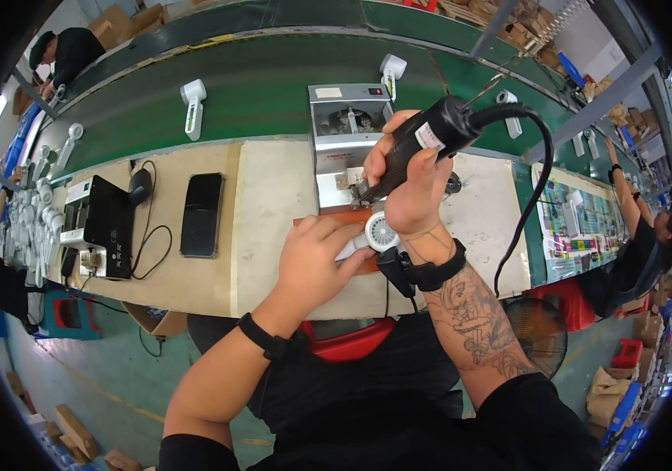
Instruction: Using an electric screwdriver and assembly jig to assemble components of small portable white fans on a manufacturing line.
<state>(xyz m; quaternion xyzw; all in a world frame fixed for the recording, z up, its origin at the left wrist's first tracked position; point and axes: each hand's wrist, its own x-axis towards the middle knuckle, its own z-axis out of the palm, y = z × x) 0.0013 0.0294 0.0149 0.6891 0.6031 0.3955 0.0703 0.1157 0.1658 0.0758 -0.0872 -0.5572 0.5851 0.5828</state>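
Observation:
My right hand (417,188) is wrapped round a black electric screwdriver (447,129) hanging from a coiled spring. The driver slants down to the left. Its lower end is at the front outlet of a grey screw feeder (336,145); whether the bit touches a screw is too small to tell. With my left hand (314,263) I grip the handle of a small white handheld fan (383,230). Its round grille faces up, just below the feeder, over an orange-brown block (344,217) partly hidden by my fingers.
On the bench (265,180) to the left lie a black phone (202,214) and a second, black-and-white machine (100,228) with a cable. Beyond runs a green conveyor (257,94) carrying white fans (193,106). A black cable (544,169) loops down on the right. Co-workers sit at both sides.

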